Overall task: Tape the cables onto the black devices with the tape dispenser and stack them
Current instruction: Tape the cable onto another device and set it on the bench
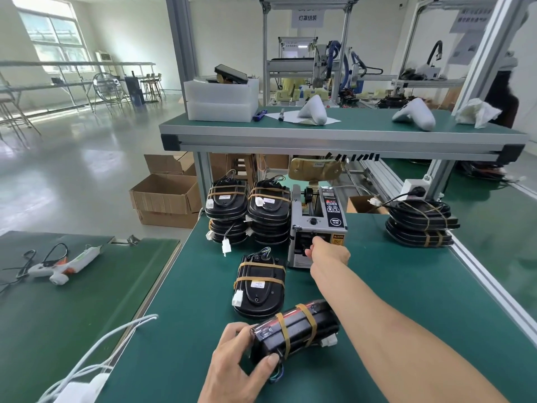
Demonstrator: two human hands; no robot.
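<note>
My left hand (238, 365) grips a black device (293, 330) that lies on its side near the table's front, with two tan tape bands around it and a cable against it. My right hand (327, 253) reaches forward to the outlet of the grey tape dispenser (318, 225); its fingertips are at the slot, and I cannot see tape in them. A taped device (260, 286) lies flat just left of my right arm. Two stacks of taped devices (226, 210) (268, 213) stand left of the dispenser.
Another stack of black devices with coiled cable (420, 225) sits right of the dispenser. A glue gun (62, 264) lies on the left table. White cables (116, 338) cross the front left corner. An upper shelf (343, 135) overhangs the back; cardboard boxes (165, 199) stand on the floor.
</note>
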